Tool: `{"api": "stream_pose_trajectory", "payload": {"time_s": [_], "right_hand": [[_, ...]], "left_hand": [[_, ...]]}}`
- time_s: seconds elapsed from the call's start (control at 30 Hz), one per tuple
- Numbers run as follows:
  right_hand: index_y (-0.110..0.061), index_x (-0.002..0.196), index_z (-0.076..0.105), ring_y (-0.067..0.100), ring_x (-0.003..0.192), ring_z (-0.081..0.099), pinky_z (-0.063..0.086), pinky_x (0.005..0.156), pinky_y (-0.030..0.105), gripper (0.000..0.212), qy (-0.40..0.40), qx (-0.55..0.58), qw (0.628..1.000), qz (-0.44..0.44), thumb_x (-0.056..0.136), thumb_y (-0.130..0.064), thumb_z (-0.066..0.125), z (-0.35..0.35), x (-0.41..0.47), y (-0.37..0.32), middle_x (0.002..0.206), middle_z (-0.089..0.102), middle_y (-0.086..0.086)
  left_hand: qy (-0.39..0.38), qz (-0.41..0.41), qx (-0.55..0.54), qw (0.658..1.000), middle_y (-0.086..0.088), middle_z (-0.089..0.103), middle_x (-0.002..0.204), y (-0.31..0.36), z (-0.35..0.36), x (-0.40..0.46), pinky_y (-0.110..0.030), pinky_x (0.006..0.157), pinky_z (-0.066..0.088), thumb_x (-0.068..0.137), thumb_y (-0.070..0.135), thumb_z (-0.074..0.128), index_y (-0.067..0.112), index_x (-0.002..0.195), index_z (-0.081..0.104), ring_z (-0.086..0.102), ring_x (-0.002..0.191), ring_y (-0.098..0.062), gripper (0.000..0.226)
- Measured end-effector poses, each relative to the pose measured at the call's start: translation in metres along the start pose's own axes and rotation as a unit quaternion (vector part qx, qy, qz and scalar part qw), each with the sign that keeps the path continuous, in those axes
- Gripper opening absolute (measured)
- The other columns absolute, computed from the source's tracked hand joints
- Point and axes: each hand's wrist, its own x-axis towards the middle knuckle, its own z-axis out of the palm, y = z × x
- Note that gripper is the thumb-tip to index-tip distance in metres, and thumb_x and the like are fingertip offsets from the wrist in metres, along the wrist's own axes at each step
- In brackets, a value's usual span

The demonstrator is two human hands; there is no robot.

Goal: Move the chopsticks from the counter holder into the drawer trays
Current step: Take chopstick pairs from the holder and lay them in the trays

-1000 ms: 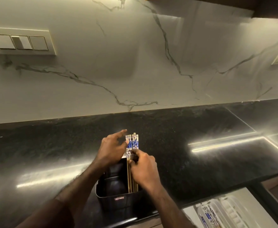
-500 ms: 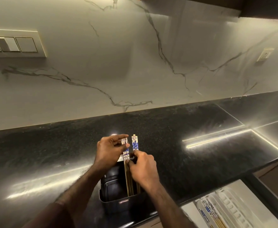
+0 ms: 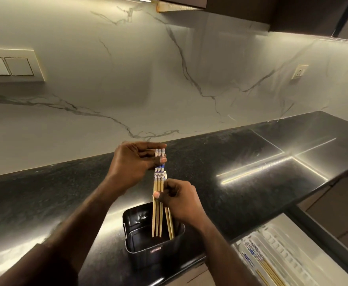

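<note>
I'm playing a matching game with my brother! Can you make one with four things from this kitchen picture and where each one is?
Things:
1. holder
2. left hand
3. tray
4. switches

Places:
A. on the wall
B. in the open drawer, bottom right
C. on the black counter
D. pinching the tops of the chopsticks

Pairs: 1-C, 2-D, 3-B, 4-A

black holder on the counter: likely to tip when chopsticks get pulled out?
Possibly. The black holder looks light and nearly emptied, and neither hand steadies it. The chopsticks in the left hand and right hand rise straight, so drag on it is probably small.
</note>
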Motion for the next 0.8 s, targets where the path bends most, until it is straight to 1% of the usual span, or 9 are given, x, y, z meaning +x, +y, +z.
{"api": "stream_pose_trajectory", "payload": {"time_s": [0.07, 0.17, 0.3, 0.4, 0.47, 0.57, 0.7, 0.8], "right_hand": [[-0.022, 0.097, 0.072, 0.006, 0.083, 0.071, 0.058, 0.082, 0.031, 0.011, 0.003, 0.031, 0.999, -0.013, 0.087, -0.019, 0.071, -0.009, -0.007, -0.006, 0.087, 0.074, -0.003], [-0.020, 0.101, 0.072, 0.007, 0.085, 0.071, 0.057, 0.085, 0.034, 0.014, 0.012, 0.040, 0.999, -0.027, 0.087, -0.018, 0.070, -0.028, -0.020, -0.011, 0.092, 0.075, -0.003], [-0.018, 0.105, 0.070, 0.012, 0.091, 0.072, 0.057, 0.089, 0.042, 0.017, 0.020, 0.067, 0.997, -0.032, 0.089, -0.014, 0.067, -0.054, -0.042, -0.008, 0.097, 0.075, 0.001], [-0.014, 0.106, 0.070, 0.017, 0.091, 0.072, 0.056, 0.089, 0.046, 0.016, 0.035, 0.080, 0.996, -0.030, 0.090, -0.011, 0.066, -0.074, -0.062, 0.000, 0.098, 0.075, 0.006], [-0.015, 0.105, 0.070, 0.018, 0.091, 0.072, 0.057, 0.089, 0.046, 0.016, 0.039, 0.076, 0.996, -0.031, 0.090, -0.011, 0.066, -0.092, -0.077, 0.005, 0.098, 0.075, 0.006], [-0.016, 0.105, 0.070, 0.015, 0.091, 0.073, 0.058, 0.088, 0.041, 0.016, 0.045, 0.078, 0.996, -0.022, 0.090, -0.010, 0.065, -0.122, -0.105, 0.012, 0.098, 0.075, 0.005], [-0.012, 0.108, 0.069, 0.015, 0.089, 0.073, 0.059, 0.084, 0.034, 0.017, 0.073, 0.088, 0.993, -0.008, 0.091, -0.011, 0.064, -0.169, -0.156, 0.025, 0.097, 0.076, 0.005], [-0.009, 0.108, 0.069, 0.016, 0.085, 0.074, 0.060, 0.080, 0.031, 0.018, 0.100, 0.092, 0.991, 0.003, 0.091, -0.011, 0.064, -0.207, -0.196, 0.036, 0.093, 0.076, 0.005]], "left_hand": [[-0.016, 0.024, 0.008, 1.000, 0.003, 0.077, 0.087, 0.013, 0.003, 0.000, -0.021, 0.068, 0.058, 0.069, 0.005, 0.080, 0.016, 0.102, 0.075, 0.074, 0.081, -0.014, 0.035], [-0.032, 0.052, 0.005, 0.998, 0.003, 0.077, 0.087, 0.031, 0.015, -0.001, -0.023, 0.069, 0.059, 0.067, 0.009, 0.081, 0.017, 0.101, 0.074, 0.075, 0.079, -0.015, 0.036], [-0.052, 0.067, -0.006, 0.996, 0.004, 0.077, 0.083, 0.050, 0.041, -0.005, -0.024, 0.067, 0.059, 0.063, 0.018, 0.080, 0.020, 0.101, 0.074, 0.075, 0.075, -0.015, 0.038], [-0.067, 0.080, -0.014, 0.994, -0.002, 0.077, 0.083, 0.062, 0.065, -0.009, -0.024, 0.066, 0.059, 0.065, 0.013, 0.080, 0.013, 0.104, 0.074, 0.075, 0.076, -0.016, 0.039], [-0.077, 0.090, -0.015, 0.993, -0.002, 0.077, 0.086, 0.072, 0.085, -0.013, -0.023, 0.066, 0.059, 0.068, 0.008, 0.080, 0.010, 0.105, 0.073, 0.075, 0.077, -0.015, 0.038], [-0.085, 0.105, -0.026, 0.991, -0.001, 0.076, 0.087, 0.091, 0.117, -0.021, -0.021, 0.065, 0.058, 0.069, 0.006, 0.079, 0.010, 0.105, 0.073, 0.074, 0.078, -0.014, 0.037], [-0.085, 0.123, -0.057, 0.987, -0.002, 0.076, 0.088, 0.119, 0.174, -0.039, -0.024, 0.065, 0.059, 0.072, 0.003, 0.078, 0.009, 0.107, 0.072, 0.075, 0.078, -0.016, 0.036], [-0.086, 0.138, -0.071, 0.984, -0.001, 0.076, 0.089, 0.139, 0.222, -0.060, -0.025, 0.066, 0.059, 0.074, 0.002, 0.077, 0.010, 0.108, 0.071, 0.075, 0.079, -0.015, 0.036]]}}
